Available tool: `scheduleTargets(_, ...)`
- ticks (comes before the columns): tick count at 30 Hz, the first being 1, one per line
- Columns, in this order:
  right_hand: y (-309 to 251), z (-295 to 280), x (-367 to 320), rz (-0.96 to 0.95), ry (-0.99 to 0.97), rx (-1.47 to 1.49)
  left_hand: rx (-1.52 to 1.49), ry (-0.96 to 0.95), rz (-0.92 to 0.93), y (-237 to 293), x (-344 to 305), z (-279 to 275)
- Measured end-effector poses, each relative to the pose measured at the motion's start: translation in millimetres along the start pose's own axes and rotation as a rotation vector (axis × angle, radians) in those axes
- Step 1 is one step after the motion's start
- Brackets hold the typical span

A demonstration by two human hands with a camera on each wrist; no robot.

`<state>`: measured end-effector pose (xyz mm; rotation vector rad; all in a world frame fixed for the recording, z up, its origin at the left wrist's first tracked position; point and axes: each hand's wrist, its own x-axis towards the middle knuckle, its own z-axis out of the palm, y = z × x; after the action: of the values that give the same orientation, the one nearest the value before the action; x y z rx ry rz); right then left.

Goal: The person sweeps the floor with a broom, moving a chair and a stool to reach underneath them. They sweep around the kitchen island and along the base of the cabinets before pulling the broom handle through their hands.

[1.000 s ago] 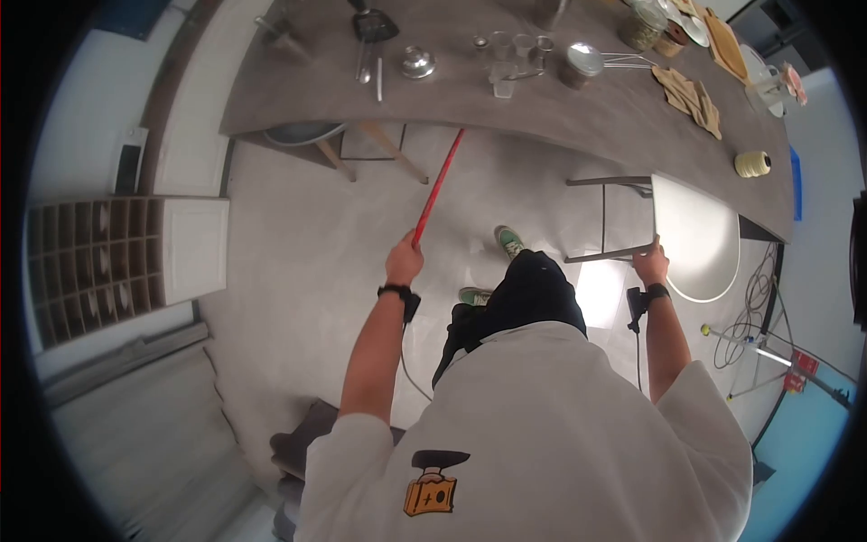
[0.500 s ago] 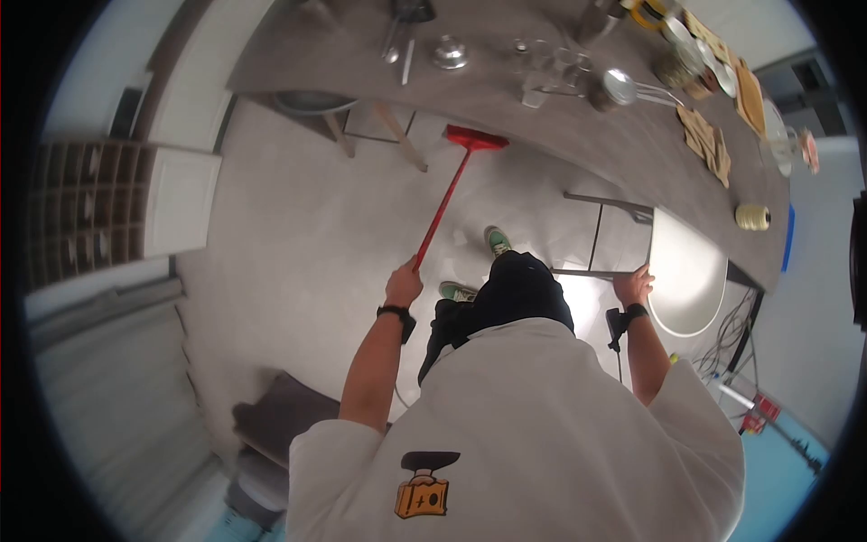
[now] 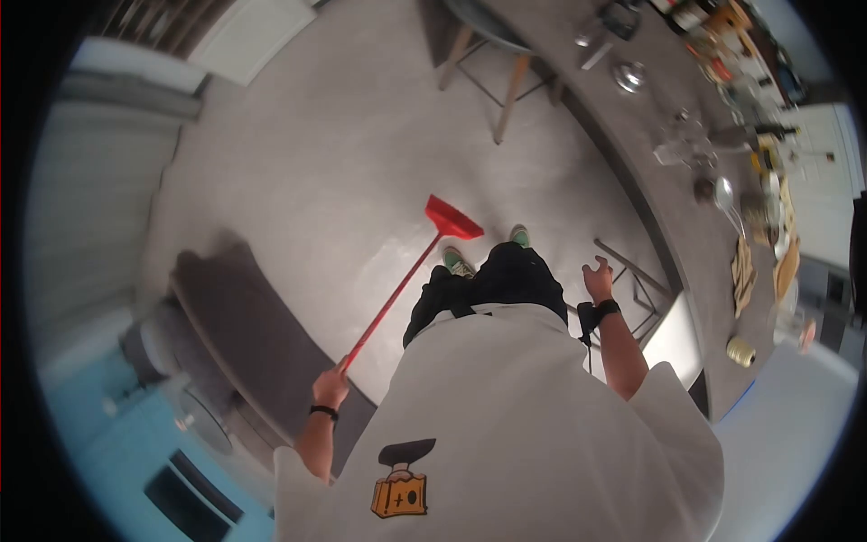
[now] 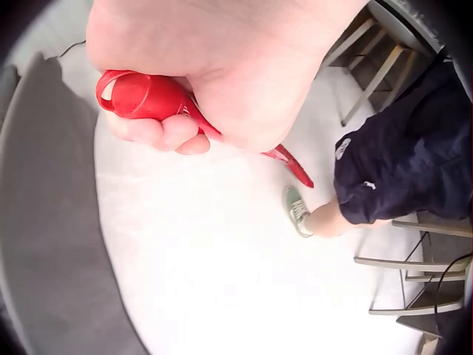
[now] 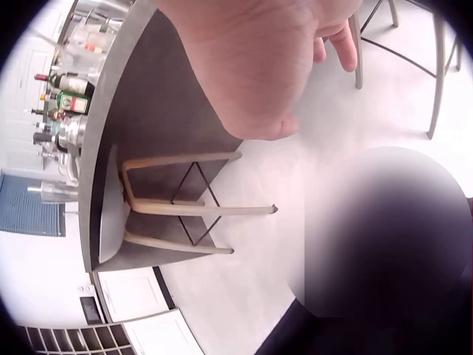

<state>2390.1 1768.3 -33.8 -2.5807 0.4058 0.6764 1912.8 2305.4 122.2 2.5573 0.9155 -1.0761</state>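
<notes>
A red broom (image 3: 452, 219) slants across the head view, its head by the person's feet. My left hand (image 3: 330, 388) grips the top end of its red handle (image 3: 394, 295). Curled fingers wrap the handle's looped end (image 4: 137, 96) in the left wrist view. On the other side, my right hand (image 3: 598, 280) is off the chair, with nothing in it and its fingers loosely bent. That hand hovers near the legs of the white-seated chair (image 3: 675, 341). In the right wrist view the back of the right hand (image 5: 259, 66) hides part of the counter.
A dark grey sofa (image 3: 262, 334) stands at the left, close to the left hand. Along the right curves a grey counter (image 3: 623, 117) bearing glassware, bottles and a cloth (image 3: 743, 275). A wooden-legged stool (image 3: 510, 68) is at its far end. Green shoes (image 3: 458, 262) stand behind the broom head.
My right hand has let go of the chair. The left hand has swung the broom away from the counter, toward the sofa side. The head view has turned left.
</notes>
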Motion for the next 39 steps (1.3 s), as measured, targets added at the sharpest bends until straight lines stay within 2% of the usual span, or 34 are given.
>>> scheduleTargets(3, -24.5, 22.8, 17.3, -0.124, -0.037, -0.054, -0.045, -0.029, -0.154, -42.9, -59.5, 24.4)
scheduleTargets(6, -59.1, 39.2, 17.7, -0.172, -0.058, -0.09, -0.185, -0.089, -0.359, -50.7, -109.3, 64.1)
scheduleTargets(12, -94.1, 63.3, 13.6, -0.289, -0.121, -0.201, -0.432, -0.092, -0.537, 5.1, -216.5, 163.3)
scheduleTargets(14, -104.2, 61.8, 35.6, -0.407, -0.197, -0.324, -0.581, -0.313, -0.722, 45.3, -270.8, 177.6)
scheduleTargets(17, -110.4, 64.7, 71.0, -0.449, -0.221, -0.317, -0.689, -0.348, -0.774, 85.4, -312.2, 211.9)
scheduleTargets(20, -156.3, 68.2, 83.5, -0.471, -0.226, -0.388, -0.76, -0.403, -0.824, 100.3, -359.5, 246.7)
scheduleTargets(21, -166.0, 74.7, 91.9, -0.494, -0.272, -0.356, -0.777, -0.384, -0.866, 105.5, -361.4, 272.5)
scheduleTargets(23, -184.1, 88.6, 106.4, -0.513, -0.311, -0.306, -0.803, -0.58, -1.003, 105.1, -329.6, 243.0)
scheduleTargets(24, -196.9, 98.4, 111.9, -0.606, -0.298, -0.273, -0.805, -0.685, -1.065, 101.1, -309.1, 223.0)
scheduleTargets(25, -211.9, 107.6, 119.0, -0.702, -0.282, -0.239, -0.787, -0.678, -1.085, 96.6, -296.1, 199.5)
scheduleTargets(26, -220.6, 119.4, 130.1, -0.72, -0.307, -0.273, -0.774, -0.666, -1.106, 90.9, -285.3, 174.7)
scheduleTargets(28, -272.8, 118.3, 125.9, -0.53, -0.517, -0.303, -0.716, -0.639, -1.069, 78.7, -270.0, 143.6)
scheduleTargets(30, -292.9, 131.0, 135.1, -0.233, -0.69, -0.07, -0.703, -0.585, -1.03, 52.0, -241.4, 137.1)
scheduleTargets(31, -306.2, 129.7, 132.9, -0.182, -0.735, 0.04, -0.694, -0.56, -0.985, 48.5, -224.2, 129.9)
scheduleTargets(34, -345.4, 133.2, 145.1, -0.045, -0.778, 0.121, -0.663, -0.494, -0.846, 8.2, -161.6, 100.7)
scheduleTargets(37, -364.6, 138.4, 170.3, 0.017, -0.804, 0.169, -0.642, -0.503, -0.706, -12.4, -140.1, 75.1)
scheduleTargets(39, -382.9, 139.3, 187.3, 0.084, -0.779, 0.208, -0.698, -0.36, -0.651, -16.9, -75.9, 53.1)
